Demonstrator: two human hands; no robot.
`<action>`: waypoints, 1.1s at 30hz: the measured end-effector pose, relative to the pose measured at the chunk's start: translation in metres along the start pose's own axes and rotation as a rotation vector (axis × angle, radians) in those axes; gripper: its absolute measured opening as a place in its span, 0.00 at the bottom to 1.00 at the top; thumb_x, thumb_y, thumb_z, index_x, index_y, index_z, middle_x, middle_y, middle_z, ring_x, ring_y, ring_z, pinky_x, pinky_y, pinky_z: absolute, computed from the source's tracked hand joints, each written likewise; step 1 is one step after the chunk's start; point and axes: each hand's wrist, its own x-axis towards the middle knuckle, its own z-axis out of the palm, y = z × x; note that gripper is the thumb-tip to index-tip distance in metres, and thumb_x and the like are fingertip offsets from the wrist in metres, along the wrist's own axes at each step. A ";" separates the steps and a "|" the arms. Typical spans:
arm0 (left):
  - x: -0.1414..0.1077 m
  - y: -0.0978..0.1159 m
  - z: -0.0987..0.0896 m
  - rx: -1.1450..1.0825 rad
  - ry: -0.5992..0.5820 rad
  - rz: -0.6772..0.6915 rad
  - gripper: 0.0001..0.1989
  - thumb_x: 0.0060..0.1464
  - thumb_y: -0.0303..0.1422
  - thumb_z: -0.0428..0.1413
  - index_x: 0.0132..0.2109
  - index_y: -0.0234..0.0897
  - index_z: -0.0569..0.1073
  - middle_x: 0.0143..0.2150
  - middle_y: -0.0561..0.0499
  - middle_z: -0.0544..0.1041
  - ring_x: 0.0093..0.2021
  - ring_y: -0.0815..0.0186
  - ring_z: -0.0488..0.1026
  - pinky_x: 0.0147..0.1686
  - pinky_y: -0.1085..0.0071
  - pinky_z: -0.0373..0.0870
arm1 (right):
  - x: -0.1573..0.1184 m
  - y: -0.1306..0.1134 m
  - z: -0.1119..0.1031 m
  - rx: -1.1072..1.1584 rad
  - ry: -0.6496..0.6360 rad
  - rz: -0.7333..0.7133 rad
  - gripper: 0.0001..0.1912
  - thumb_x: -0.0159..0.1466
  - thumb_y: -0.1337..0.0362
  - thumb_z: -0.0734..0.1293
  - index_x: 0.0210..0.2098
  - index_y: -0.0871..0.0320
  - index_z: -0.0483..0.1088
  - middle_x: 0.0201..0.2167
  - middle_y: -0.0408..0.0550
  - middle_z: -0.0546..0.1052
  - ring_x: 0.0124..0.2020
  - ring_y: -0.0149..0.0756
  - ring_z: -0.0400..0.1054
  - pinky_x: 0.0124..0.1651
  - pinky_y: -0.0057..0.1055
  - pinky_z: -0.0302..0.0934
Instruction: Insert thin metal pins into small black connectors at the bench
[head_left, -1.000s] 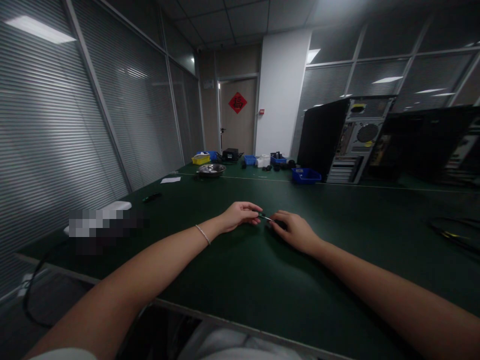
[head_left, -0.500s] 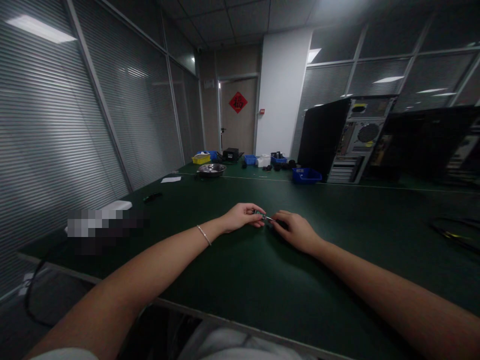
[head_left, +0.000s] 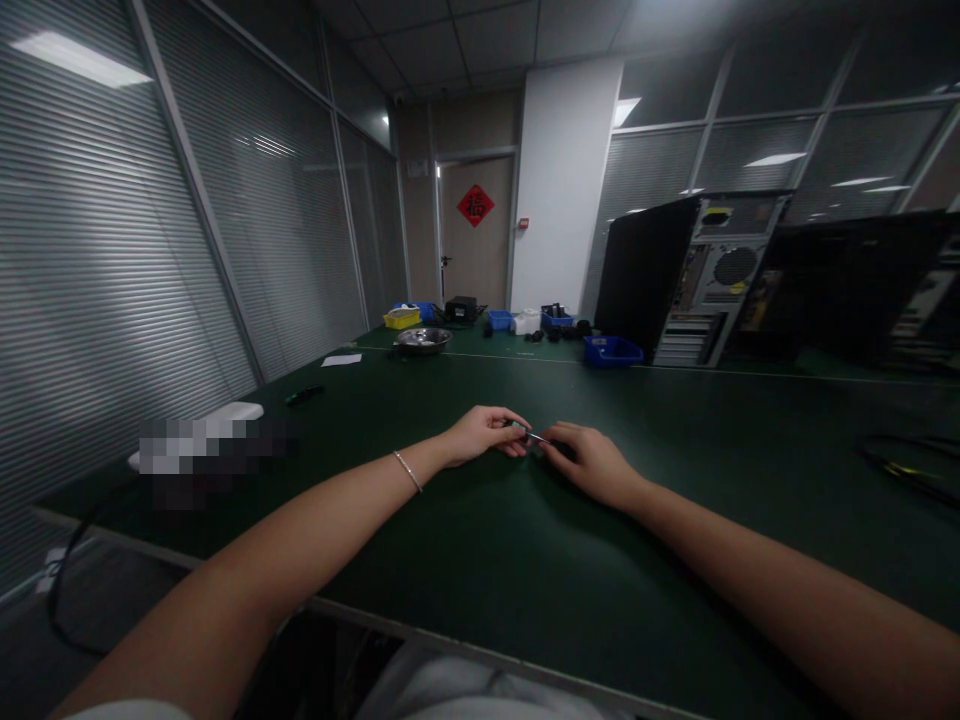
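Note:
My left hand (head_left: 482, 435) is closed in a pinch round a small dark piece (head_left: 517, 424), mostly hidden by the fingers; its kind cannot be made out. Just to the right, my right hand (head_left: 594, 464) grips a thin metal tool (head_left: 536, 437) between thumb and fingers. The tool's bright shaft points left and reaches the left fingertips. Whether it is a screwdriver or tweezers is too small to tell. Both hands are over the green tabletop (head_left: 480, 560), a short gap apart.
Left lie a black-and-green tool (head_left: 304, 395), white paper (head_left: 342, 360) and a partly blurred white object (head_left: 240, 412). Farther back are a metal bowl (head_left: 422, 341), a yellow bin (head_left: 402, 319) and a blue bin (head_left: 613, 351). A computer case (head_left: 652, 275) stands right, near black cables (head_left: 911, 470).
Both hands stay nearly in place. Green that showed on the small piece at the left fingertips is now barely visible, and the metal shaft lies across there more plainly.

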 end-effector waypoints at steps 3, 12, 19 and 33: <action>-0.001 0.000 -0.001 -0.009 -0.004 -0.002 0.20 0.44 0.37 0.60 0.43 0.29 0.71 0.37 0.41 0.75 0.33 0.66 0.74 0.37 0.67 0.70 | 0.000 0.000 0.001 0.000 0.007 -0.006 0.12 0.63 0.60 0.56 0.38 0.55 0.69 0.33 0.47 0.72 0.32 0.33 0.65 0.35 0.27 0.57; 0.002 -0.002 -0.006 -0.032 -0.013 -0.030 0.16 0.46 0.30 0.60 0.43 0.29 0.71 0.38 0.41 0.75 0.34 0.68 0.74 0.42 0.66 0.68 | 0.000 0.000 0.000 -0.011 0.024 -0.002 0.12 0.63 0.59 0.56 0.38 0.55 0.69 0.32 0.46 0.72 0.32 0.33 0.65 0.34 0.26 0.56; 0.002 -0.002 -0.004 0.001 0.013 -0.020 0.14 0.44 0.29 0.60 0.40 0.27 0.73 0.34 0.44 0.76 0.30 0.69 0.73 0.37 0.68 0.69 | 0.000 0.001 0.001 -0.004 0.030 -0.024 0.12 0.63 0.61 0.56 0.38 0.55 0.70 0.32 0.46 0.72 0.32 0.32 0.65 0.34 0.26 0.56; 0.001 -0.003 -0.006 -0.057 0.007 -0.017 0.13 0.46 0.29 0.59 0.41 0.28 0.73 0.37 0.42 0.75 0.32 0.68 0.73 0.41 0.66 0.68 | -0.001 -0.002 -0.001 -0.005 0.011 -0.003 0.13 0.63 0.59 0.56 0.36 0.56 0.69 0.33 0.46 0.72 0.32 0.32 0.65 0.33 0.26 0.56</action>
